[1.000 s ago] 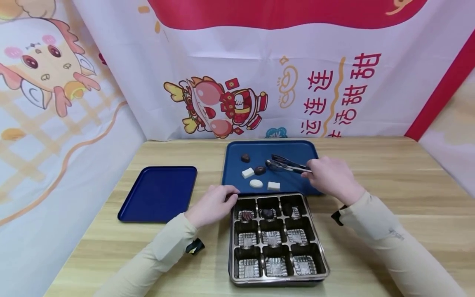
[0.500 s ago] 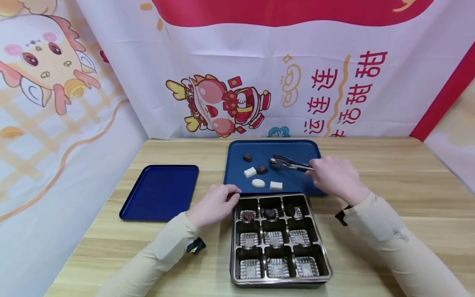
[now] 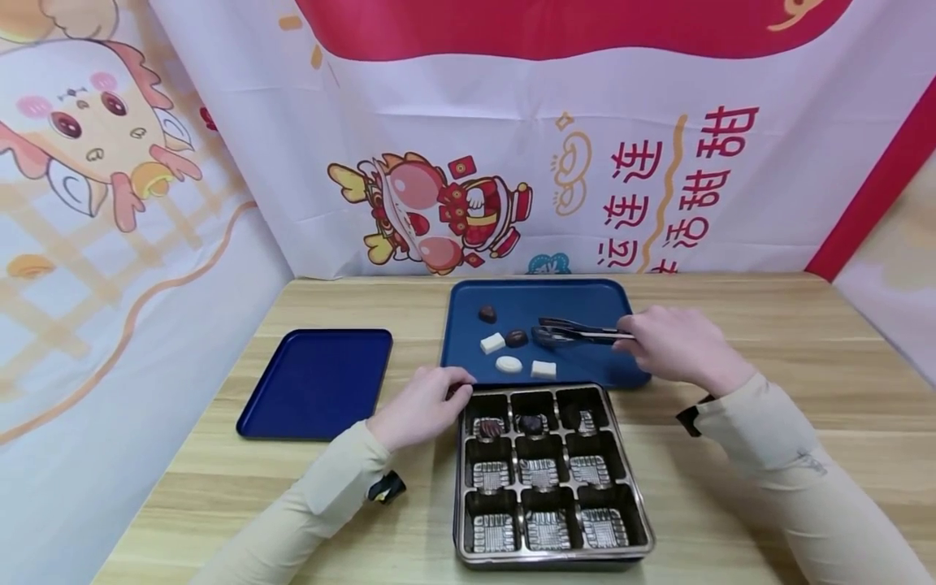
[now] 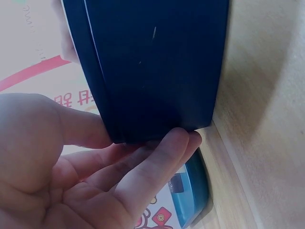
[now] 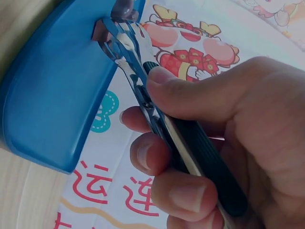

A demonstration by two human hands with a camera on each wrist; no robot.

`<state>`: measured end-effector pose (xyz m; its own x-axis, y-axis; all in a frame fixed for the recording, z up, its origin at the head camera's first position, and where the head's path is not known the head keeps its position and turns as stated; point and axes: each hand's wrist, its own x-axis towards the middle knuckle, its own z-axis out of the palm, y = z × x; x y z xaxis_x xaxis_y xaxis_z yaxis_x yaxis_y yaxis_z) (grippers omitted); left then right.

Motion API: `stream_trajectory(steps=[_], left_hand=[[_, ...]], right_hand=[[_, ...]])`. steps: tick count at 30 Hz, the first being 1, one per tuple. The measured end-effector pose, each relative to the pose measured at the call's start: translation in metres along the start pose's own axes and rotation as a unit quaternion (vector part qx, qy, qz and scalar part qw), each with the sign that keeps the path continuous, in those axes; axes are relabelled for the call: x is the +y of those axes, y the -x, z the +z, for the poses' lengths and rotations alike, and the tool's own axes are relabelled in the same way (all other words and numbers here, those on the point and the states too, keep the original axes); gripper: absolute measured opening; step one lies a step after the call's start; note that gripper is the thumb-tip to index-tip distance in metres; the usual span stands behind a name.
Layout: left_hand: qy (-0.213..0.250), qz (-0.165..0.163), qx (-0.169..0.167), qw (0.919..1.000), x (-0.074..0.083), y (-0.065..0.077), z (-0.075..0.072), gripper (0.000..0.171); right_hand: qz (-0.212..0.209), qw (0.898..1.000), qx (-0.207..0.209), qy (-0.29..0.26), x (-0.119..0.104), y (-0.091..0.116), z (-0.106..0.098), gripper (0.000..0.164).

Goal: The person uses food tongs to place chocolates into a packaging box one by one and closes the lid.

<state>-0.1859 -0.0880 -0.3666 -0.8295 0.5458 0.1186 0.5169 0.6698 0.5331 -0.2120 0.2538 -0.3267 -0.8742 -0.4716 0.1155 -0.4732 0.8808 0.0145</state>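
My right hand (image 3: 676,345) grips a pair of metal tongs (image 5: 167,129) with dark handles over the large blue tray (image 3: 585,296). The tongs' tips are close beside a dark chocolate (image 3: 516,338); whether they hold a piece I cannot tell. Another dark chocolate (image 3: 487,314), a white square one (image 3: 492,344), a white oval one (image 3: 508,364) and a white rectangular one (image 3: 543,370) lie on the tray. My left hand (image 3: 424,406) holds the back left corner of the chocolate box (image 3: 553,559), thumb and fingers on its blue side (image 4: 157,71). Dark chocolates sit in its back row.
A smaller dark blue tray (image 3: 314,382) lies on the left of the wooden table (image 3: 768,341). The box stands directly in front of the large tray. A printed cloth (image 3: 468,106) hangs behind the table's back edge.
My right hand has shifted a little to the right, and the tongs' tips have come nearer to me, level with the dark chocolate. The left hand stays at the box corner.
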Motion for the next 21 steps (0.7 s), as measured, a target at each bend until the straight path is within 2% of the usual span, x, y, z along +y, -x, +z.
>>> stream_trajectory(steps=[7, 21], left_hand=[[0.000, -0.004, 0.000, 1.0000, 0.003, 0.001, 0.000, 0.023], [-0.002, -0.008, -0.005, 1.0000, 0.002, 0.001, 0.001, 0.023]], right_hand=[[-0.009, 1.000, 0.006, 0.009, 0.006, 0.002, -0.006, 0.027], [0.007, 1.000, 0.000, 0.003, 0.009, 0.009, -0.013, 0.030]])
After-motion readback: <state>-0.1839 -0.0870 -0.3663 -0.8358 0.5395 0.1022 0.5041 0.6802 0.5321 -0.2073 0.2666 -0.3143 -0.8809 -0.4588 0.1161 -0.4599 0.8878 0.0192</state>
